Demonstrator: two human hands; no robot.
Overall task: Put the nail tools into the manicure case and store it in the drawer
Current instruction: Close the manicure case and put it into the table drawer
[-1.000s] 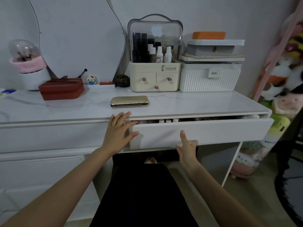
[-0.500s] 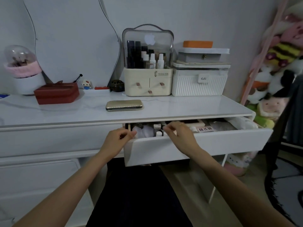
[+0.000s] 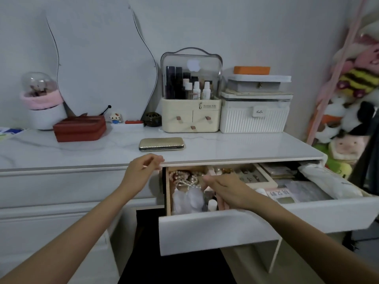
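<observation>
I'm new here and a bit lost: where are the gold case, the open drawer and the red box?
gold case [image 3: 161,143], head view, lid top.
open drawer [image 3: 217,232], head view, front panel.
red box [image 3: 80,130], head view, front side.

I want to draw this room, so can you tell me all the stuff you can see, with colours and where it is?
manicure case: one, gold, shut, front of the tabletop
drawer: one, white, pulled open, full of small things
beads: a heap, pinkish, drawer's left end
red box: one, left on the tabletop
dome holder: one, clear, pink and white, far left
cosmetics organiser: one, cream with clear lid, at the back
ribbed box: one, white, beside the organiser
orange block: one, top of the stack
plush toys: several, far right
left hand: at the tabletop's edge
right hand: over the drawer
</observation>
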